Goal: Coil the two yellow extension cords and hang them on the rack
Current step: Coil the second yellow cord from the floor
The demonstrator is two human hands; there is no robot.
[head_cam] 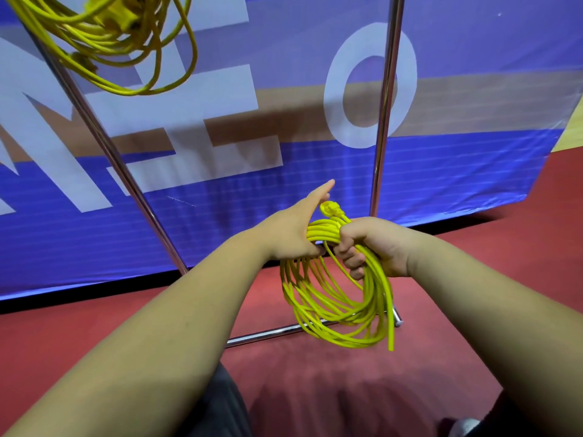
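My right hand (375, 244) is fisted tight round the top of the coiled yellow cord (340, 304), loops dangling below both hands, plug (328, 209) poking up just past my knuckles. My left hand (293, 228) grips the same bundle, thumb stuck out, fingers seemingly curled underneath. The other cord (126, 48) hangs beside the rack pole (104, 143), up and left of my left hand.

Bright even light, wide-angle bending at edges, slight motion blur
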